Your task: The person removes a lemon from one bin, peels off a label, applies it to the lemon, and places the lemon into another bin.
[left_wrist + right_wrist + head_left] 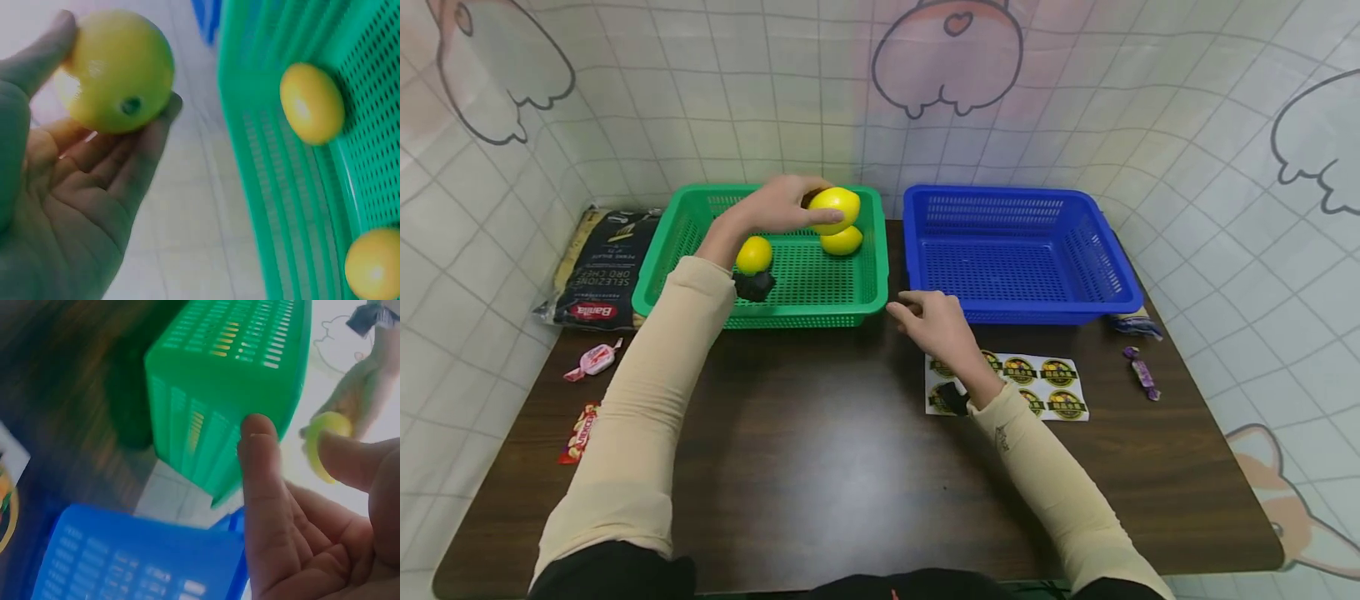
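My left hand (782, 204) grips a yellow lemon (837, 208) above the green basket (775, 310), thumb on one side and fingers on the other. In the left wrist view the held lemon (119, 69) shows a dark spot at its end. Two more lemons lie in the green basket: one lemon (841, 242) at the right, another lemon (754, 255) near the left wrist. My right hand (936, 325) hovers by the near left corner of the blue basket (1022, 317), holding nothing, its fingers loosely bent; the right wrist view shows its fingers (265, 506) extended.
A sheet of round stickers (1060, 392) lies partly under the right forearm. To the left are a pasta bag (602, 267), a pink wrapped candy (597, 359) and a red candy bar (580, 432). A purple candy (1142, 372) and a packet (1137, 323) lie at the right.
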Motion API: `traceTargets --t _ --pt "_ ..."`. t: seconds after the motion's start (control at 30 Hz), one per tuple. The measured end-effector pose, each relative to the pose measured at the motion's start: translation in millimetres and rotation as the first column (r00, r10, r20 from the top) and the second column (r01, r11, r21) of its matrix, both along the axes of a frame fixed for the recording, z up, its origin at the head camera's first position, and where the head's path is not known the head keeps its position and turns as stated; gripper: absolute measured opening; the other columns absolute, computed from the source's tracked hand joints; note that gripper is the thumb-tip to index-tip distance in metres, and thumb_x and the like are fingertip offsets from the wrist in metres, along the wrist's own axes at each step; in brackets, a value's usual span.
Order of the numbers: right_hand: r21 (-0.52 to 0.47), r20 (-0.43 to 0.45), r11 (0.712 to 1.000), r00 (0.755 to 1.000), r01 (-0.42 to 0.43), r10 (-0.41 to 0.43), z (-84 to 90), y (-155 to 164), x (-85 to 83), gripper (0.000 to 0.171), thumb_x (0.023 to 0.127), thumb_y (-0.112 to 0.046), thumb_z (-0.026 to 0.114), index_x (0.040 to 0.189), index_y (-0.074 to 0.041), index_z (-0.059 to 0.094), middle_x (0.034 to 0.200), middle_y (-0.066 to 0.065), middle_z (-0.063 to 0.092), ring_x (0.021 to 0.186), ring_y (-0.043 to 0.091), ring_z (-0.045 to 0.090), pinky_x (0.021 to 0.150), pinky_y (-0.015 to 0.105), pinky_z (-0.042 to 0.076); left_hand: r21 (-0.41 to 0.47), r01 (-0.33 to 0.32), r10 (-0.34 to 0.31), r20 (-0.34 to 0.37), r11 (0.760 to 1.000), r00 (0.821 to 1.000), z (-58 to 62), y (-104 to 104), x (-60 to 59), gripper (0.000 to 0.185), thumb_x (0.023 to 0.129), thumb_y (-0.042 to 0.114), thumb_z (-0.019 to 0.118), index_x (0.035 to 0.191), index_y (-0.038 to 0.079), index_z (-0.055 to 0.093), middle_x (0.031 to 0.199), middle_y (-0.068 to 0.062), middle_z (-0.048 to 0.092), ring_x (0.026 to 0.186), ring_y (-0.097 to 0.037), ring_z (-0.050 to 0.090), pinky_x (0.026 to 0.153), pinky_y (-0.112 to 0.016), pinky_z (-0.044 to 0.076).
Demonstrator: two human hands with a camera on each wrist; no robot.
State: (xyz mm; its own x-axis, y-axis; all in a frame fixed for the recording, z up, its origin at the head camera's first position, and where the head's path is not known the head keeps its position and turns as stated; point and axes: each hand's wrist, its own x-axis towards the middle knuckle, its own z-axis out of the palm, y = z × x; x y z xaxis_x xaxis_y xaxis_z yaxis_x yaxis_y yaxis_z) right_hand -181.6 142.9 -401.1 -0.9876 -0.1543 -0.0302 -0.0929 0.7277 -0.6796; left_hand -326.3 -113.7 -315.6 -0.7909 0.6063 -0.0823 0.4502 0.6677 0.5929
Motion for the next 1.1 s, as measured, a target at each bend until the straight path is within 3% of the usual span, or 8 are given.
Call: traceTargets --t 0.2,0.4,0.57,0.7,0.8,0.93,0.97,1.1 --pt "0.106 0.011 0.993 0.999 -0.049 0.049 -1.2 18 13.6 0.04 0.099 -0.035 0.061 0.129 -0.01 0.066 0.11 0.01 0.077 0.097 0.023 0.074 0.079 0.04 0.061 0.204 0.031 -0.042 0.048 0.979 0.998 -0.5 6 43.4 0.048 0.097 0.045 0.06 0.136 0.018 0.056 0.119 -0.005 0.064 0.1 -0.021 0.055 0.089 -0.034 0.047" --pt "0.273 0.057 0.956 0.994 -0.106 0.094 -13.6 38 23.9 0.04 0.098 -0.031 0.063 0.132 -0.011 0.065 0.121 0.009 0.074 0.102 0.027 0.072 0.081 0.045 0.059 0.369 0.116 -0.166 0.108 0.922 0.98 -18.3 6 97.5 0.038 0.098 0.032 0.062 0.132 0.015 0.058 0.113 -0.007 0.067 0.097 -0.021 0.06 0.087 -0.031 0.053" --pt "0.401 0.075 0.912 0.995 -0.084 0.059 -28.5 51 23.5 0.04 0.094 -0.028 0.068 0.131 -0.011 0.066 0.129 0.014 0.068 0.115 0.036 0.066 0.087 0.054 0.057 0.443 0.138 -0.271 0.254 0.886 0.929 -55.3 15 134.5 0.038 0.1 0.033 0.059 0.131 0.012 0.055 0.117 -0.009 0.065 0.099 -0.023 0.061 0.089 -0.031 0.055" --pt "0.447 0.093 0.891 0.995 -0.083 0.046 -37.9 56 22.0 0.043 0.092 -0.028 0.071 0.131 -0.01 0.065 0.129 0.017 0.067 0.12 0.039 0.062 0.09 0.057 0.056 0.469 0.052 -0.26 0.391 0.882 0.883 -97.6 30 150.1 0.042 0.1 0.034 0.058 0.134 0.01 0.052 0.12 -0.012 0.063 0.101 -0.02 0.062 0.09 -0.03 0.055" --pt "0.463 0.101 0.882 0.994 -0.09 0.048 -43.2 58 20.5 0.041 0.09 -0.027 0.074 0.128 -0.012 0.068 0.127 0.016 0.067 0.119 0.039 0.062 0.088 0.057 0.057 0.488 -0.092 -0.214 0.533 0.868 0.818 -128.3 42 156.5 0.046 0.101 0.033 0.056 0.139 0.008 0.047 0.125 -0.014 0.062 0.103 -0.017 0.061 0.092 -0.028 0.056" --pt "0.474 0.087 0.877 0.995 -0.079 0.042 -48.5 61 18.6 0.033 0.087 -0.026 0.078 0.116 -0.013 0.072 0.119 0.014 0.07 0.11 0.037 0.066 0.082 0.055 0.058 0.49 -0.277 -0.179 0.696 0.827 0.695 -157.6 58 162.7 0.054 0.103 0.034 0.053 0.146 0.004 0.039 0.135 -0.018 0.055 0.11 -0.015 0.06 0.101 -0.034 0.056" --pt "0.473 0.082 0.878 0.996 -0.073 0.039 -49.5 61 18.3 0.03 0.086 -0.026 0.079 0.112 -0.013 0.073 0.115 0.013 0.071 0.108 0.036 0.067 0.081 0.054 0.058 0.489 -0.307 -0.177 0.719 0.816 0.672 -162.4 61 163.8 0.055 0.103 0.034 0.052 0.147 0.003 0.037 0.137 -0.018 0.053 0.112 -0.015 0.059 0.104 -0.036 0.054" --pt "0.474 0.058 0.879 0.998 -0.056 0.032 -51.4 61 15.7 0.022 0.084 -0.027 0.08 0.098 -0.013 0.07 0.103 0.01 0.071 0.094 0.032 0.068 0.071 0.048 0.057 0.491 -0.416 -0.166 0.774 0.765 0.611 -174.4 70 165.2 0.054 0.104 0.031 0.049 0.147 -0.001 0.035 0.14 -0.02 0.047 0.115 -0.019 0.057 0.112 -0.046 0.047"
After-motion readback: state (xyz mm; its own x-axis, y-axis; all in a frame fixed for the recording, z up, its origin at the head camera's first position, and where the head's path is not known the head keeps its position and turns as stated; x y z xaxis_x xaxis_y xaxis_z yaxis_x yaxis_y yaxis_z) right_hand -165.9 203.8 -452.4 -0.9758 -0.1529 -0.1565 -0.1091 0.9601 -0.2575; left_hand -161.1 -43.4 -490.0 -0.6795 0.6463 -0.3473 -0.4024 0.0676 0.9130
